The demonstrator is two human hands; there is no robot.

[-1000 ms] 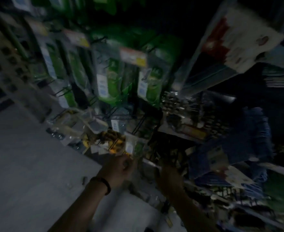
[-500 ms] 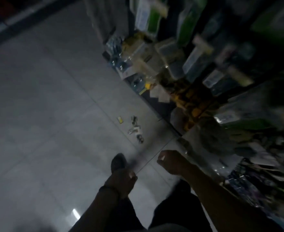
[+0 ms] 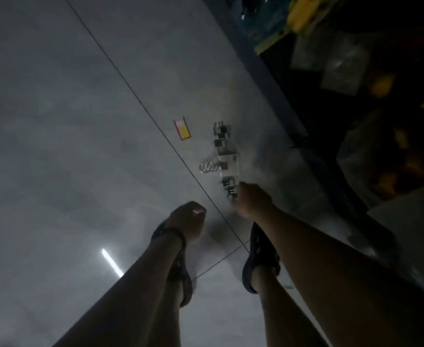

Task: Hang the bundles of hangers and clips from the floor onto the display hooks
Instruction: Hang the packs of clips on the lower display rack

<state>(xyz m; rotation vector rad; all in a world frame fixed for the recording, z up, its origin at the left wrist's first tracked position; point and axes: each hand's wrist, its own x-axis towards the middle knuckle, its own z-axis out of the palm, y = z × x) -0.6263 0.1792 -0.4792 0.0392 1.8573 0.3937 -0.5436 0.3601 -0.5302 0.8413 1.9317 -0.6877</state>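
From the camera on my head, I looked almost straight down at the grey tiled floor (image 3: 75, 121), dim and a little blurred, with a dark grout line running diagonally across it. My right hand (image 3: 252, 200) was stretched down to the near end of the bundle of hangers and clips (image 3: 224, 156) lying on the tiles; my fingertips were at its lowest clips, touching or just about touching them, but the fingers curled away from the lens and I could not tell whether they had closed on anything. The bundle lay in a loose line running away from me: small dark clips at the far end, a white card with a red patch in the middle, silver hooks curling out on its left side. A small red and yellow tag (image 3: 182, 130) sat on the floor apart from the bundle, on the other side of the grout line. My left hand (image 3: 187, 221), a dark band at the wrist, hung lower over the floor with the fingers curled in loosely, holding nothing I could see. Beneath my forearms were my feet in dark sandals (image 3: 261, 256). Along the right edge ran the dark base of the display shelf (image 3: 293, 116), with yellow and clear packets on it, too dark to make out
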